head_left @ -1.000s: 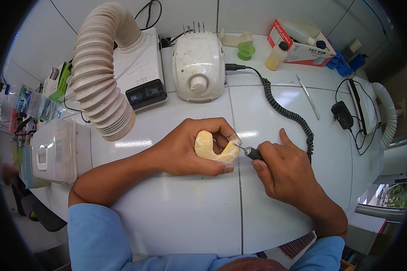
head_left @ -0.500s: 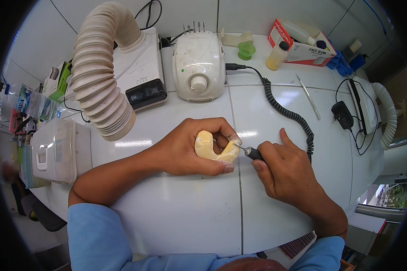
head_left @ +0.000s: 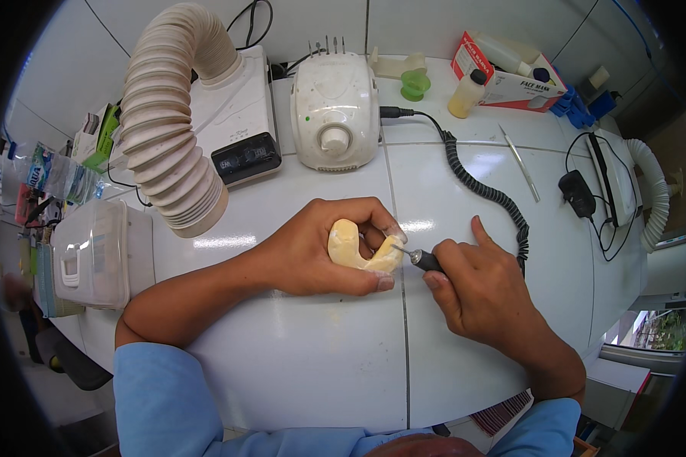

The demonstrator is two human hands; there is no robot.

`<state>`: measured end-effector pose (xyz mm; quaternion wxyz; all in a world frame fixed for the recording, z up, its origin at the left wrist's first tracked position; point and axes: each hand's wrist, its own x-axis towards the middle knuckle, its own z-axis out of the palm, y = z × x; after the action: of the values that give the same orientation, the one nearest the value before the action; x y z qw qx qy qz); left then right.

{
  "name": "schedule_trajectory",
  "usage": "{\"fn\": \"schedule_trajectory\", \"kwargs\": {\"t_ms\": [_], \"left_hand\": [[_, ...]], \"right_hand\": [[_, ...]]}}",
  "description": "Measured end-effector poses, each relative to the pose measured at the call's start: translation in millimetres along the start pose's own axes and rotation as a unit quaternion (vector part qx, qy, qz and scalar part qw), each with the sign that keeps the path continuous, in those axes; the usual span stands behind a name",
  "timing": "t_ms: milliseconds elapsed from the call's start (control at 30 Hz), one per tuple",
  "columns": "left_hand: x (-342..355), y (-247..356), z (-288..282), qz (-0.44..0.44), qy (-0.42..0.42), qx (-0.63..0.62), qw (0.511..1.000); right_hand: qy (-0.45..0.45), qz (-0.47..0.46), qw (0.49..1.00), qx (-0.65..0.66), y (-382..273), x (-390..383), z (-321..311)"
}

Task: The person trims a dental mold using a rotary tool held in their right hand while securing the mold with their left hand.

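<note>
My left hand (head_left: 312,247) is wrapped round a pale yellow, U-shaped dental cast (head_left: 345,242), thumb along its near side and fingers behind it. White dust marks the cast's right arm. In my right hand (head_left: 484,286) is a dark rotary handpiece (head_left: 425,260), gripped like a pen. Its thin metal bur points left, with the tip at the right arm of the cast; whether it touches cannot be made out. A coiled black cord (head_left: 476,174) runs from behind my right hand up to the white micromotor control unit (head_left: 335,114), which has a round knob and several burs on top.
A ribbed suction hose (head_left: 168,129) hangs at the left beside a white box unit (head_left: 236,122). Further left stands a clear plastic case (head_left: 99,255). At the back right are a mask box (head_left: 526,87), a yellowish bottle (head_left: 466,95), a green cup (head_left: 415,85) and a slim knife (head_left: 520,164).
Both hands stay almost in place. The bur tip has shifted very slightly against the right arm of the cast.
</note>
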<state>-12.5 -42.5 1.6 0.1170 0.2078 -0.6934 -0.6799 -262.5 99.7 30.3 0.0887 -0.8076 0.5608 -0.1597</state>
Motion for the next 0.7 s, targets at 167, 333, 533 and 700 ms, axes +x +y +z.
{"fn": "schedule_trajectory", "kwargs": {"t_ms": [167,333,533,700], "left_hand": [[0.2,1.1,-0.1,-0.002,-0.004,-0.001,1.000],[0.0,1.6,0.1,-0.005,-0.006,0.000,1.000],[-0.4,2.8,0.8,0.001,0.000,0.002,1.000],[-0.3,0.3,0.3,0.013,0.001,0.007,1.000]], "right_hand": [[0.004,0.007,1.000,0.003,1.2,-0.4,1.3],[0.004,0.010,1.000,0.009,1.2,-0.8,1.4],[0.003,0.009,1.000,0.006,1.3,-0.6,0.7],[0.001,0.009,1.000,0.009,0.4,-0.2,0.4]]}}
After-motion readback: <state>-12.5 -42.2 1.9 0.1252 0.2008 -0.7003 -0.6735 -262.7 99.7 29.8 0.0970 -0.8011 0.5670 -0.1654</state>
